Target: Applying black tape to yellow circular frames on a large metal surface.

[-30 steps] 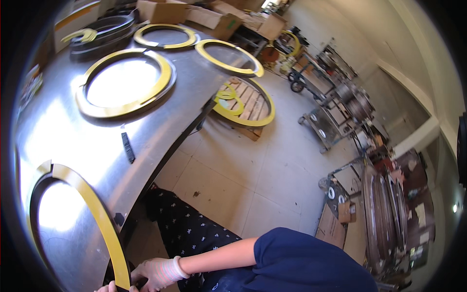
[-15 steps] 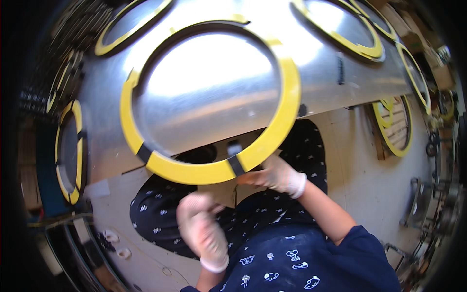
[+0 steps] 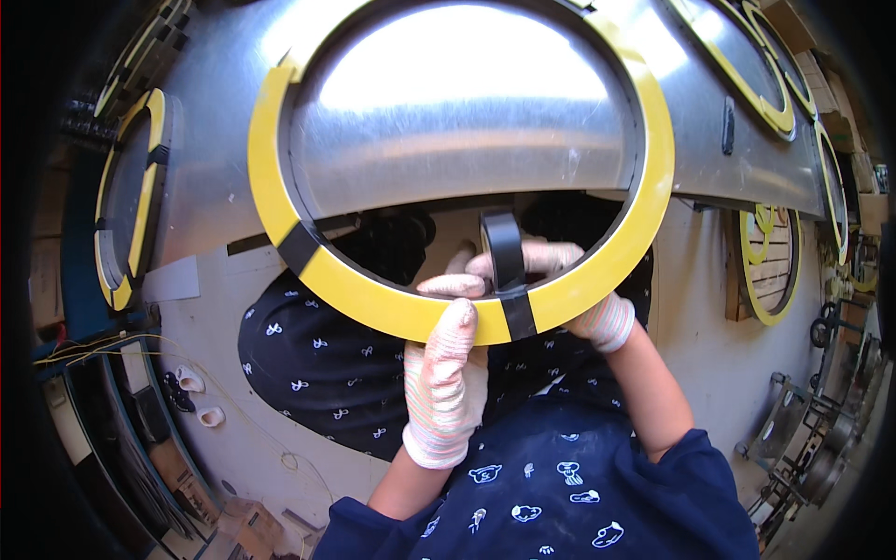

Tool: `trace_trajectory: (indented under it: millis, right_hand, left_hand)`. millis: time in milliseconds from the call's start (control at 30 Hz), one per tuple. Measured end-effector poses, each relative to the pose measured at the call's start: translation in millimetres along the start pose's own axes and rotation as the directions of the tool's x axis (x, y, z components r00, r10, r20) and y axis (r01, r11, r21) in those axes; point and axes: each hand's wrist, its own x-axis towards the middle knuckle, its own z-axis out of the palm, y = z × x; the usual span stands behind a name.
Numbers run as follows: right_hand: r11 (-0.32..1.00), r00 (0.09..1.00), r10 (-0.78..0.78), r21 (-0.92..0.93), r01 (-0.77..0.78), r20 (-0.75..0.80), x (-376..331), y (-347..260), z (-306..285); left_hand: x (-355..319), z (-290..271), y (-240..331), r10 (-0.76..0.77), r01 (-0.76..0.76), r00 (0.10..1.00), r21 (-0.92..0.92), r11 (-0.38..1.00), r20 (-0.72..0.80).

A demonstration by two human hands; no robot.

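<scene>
A large yellow ring (image 3: 597,275) stands tilted in front of me at the edge of the metal table. My left hand (image 3: 444,387), in a striped glove, grips its near rim, thumb on the front face and fingers reaching through the opening. A roll of black tape (image 3: 505,250) stands against the inner edge, where a black strip (image 3: 518,315) crosses the rim. Behind the ring, my right hand (image 3: 565,280), gloved too, has its fingers closed by the roll; the rim partly hides them. Another black band (image 3: 299,247) wraps the ring further left.
The shiny metal table (image 3: 210,196) carries several more yellow rings, such as one at the left edge (image 3: 154,177) and one at the far right (image 3: 733,70). A ring with wooden slats (image 3: 770,266) leans low on the right. Metal racks (image 3: 807,439) and shelving (image 3: 121,448) flank me.
My left hand has come up from my lap and taken hold of the ring's near rim. My right hand has moved behind the ring, and the tape roll now shows upright inside it.
</scene>
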Motion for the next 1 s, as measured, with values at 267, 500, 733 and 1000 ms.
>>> trace_trajectory:
  millis: [267, 500, 733, 1000]
  right_hand:
    - [0.983, 0.997, 0.077, 0.166, -0.074, -0.011, 8.8, -38.7, -5.8]
    - [0.823, 0.961, 0.169, 0.506, -0.259, 0.217, -34.7, -145.0, 10.1]
    - [0.425, 0.735, 0.678, 0.824, -0.374, -0.017, -48.5, -159.4, 64.1]
    - [1.0, 0.996, 0.011, 0.016, -0.013, 0.092, 22.1, -11.8, 13.3]
  left_hand:
    - [7.0, -8.1, -0.6, 0.045, -0.047, 0.998, 0.054, 0.997, 0.035]
    - [11.6, -12.4, -8.0, 0.063, -0.065, 0.996, 0.037, 0.997, 0.067]
    - [19.3, -5.8, -2.0, 0.196, -0.197, 0.98, 0.011, 0.98, 0.017]
    - [14.8, -2.5, 5.4, 0.136, -0.134, 0.991, 0.143, 0.981, -0.008]
